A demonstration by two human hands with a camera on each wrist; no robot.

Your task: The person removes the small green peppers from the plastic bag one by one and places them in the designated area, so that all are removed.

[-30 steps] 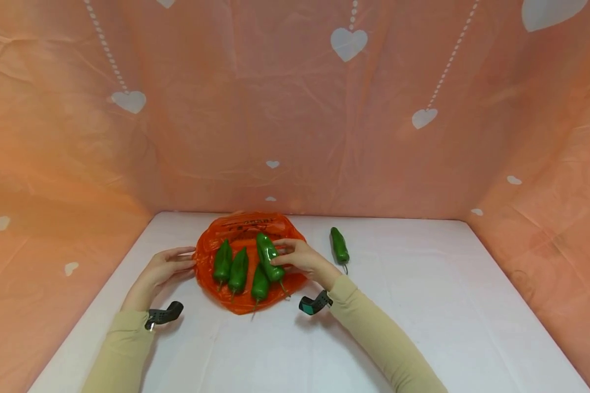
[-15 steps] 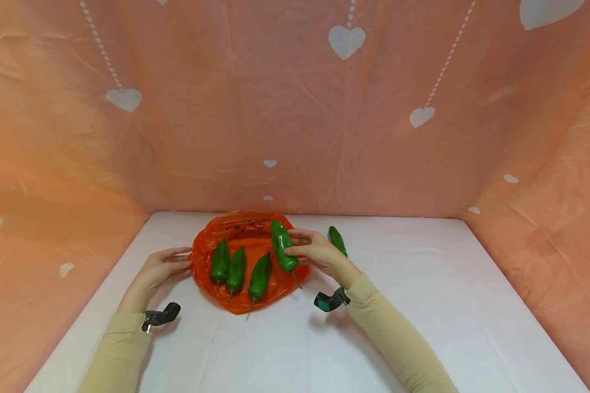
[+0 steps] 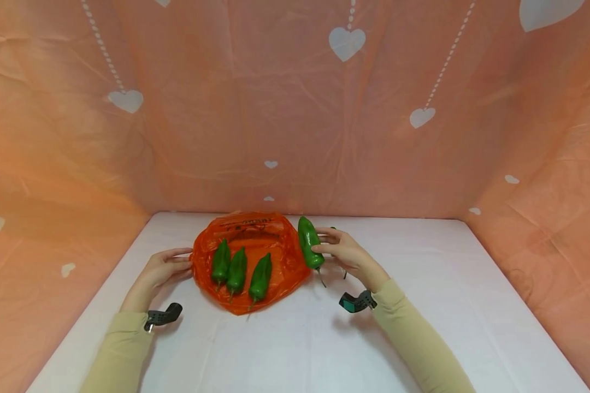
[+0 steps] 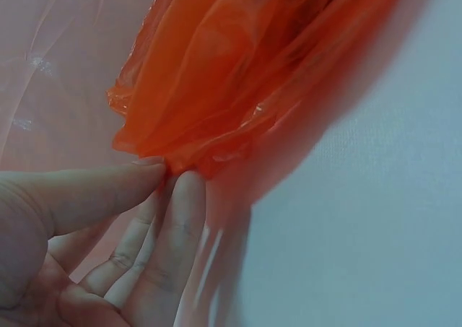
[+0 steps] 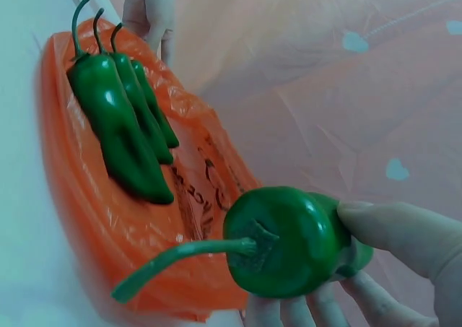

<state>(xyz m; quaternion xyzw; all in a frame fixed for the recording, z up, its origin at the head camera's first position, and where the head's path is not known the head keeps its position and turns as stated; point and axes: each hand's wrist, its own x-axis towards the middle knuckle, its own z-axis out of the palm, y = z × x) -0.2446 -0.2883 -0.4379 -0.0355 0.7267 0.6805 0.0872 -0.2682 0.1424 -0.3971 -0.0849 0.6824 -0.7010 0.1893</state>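
Observation:
My right hand [image 3: 348,252] holds a long green pepper [image 3: 308,243] between thumb and fingers, just off the right edge of an orange plastic bag [image 3: 290,251]. In the right wrist view, that pepper's stem [image 5: 180,260] points towards the camera. Three more green peppers lie side by side on the bag, among them the rightmost pepper [image 3: 260,277]. At the bag's left edge, my left hand [image 3: 164,268] pinches the plastic; thumb and fingertips meet on it in the left wrist view. Behind my right hand another pepper is almost wholly hidden.
A white table [image 3: 275,355] carries everything. Orange sheeting [image 3: 295,136] printed with pale hearts rises at the back and both sides. A dark camera mount sits on the left wrist [image 3: 164,315] and another on the right wrist [image 3: 358,302].
My right hand has lifted one pepper from the bag and carried it right, past the bag's edge. It now covers most of the pepper on the table. My left hand stays at the bag.

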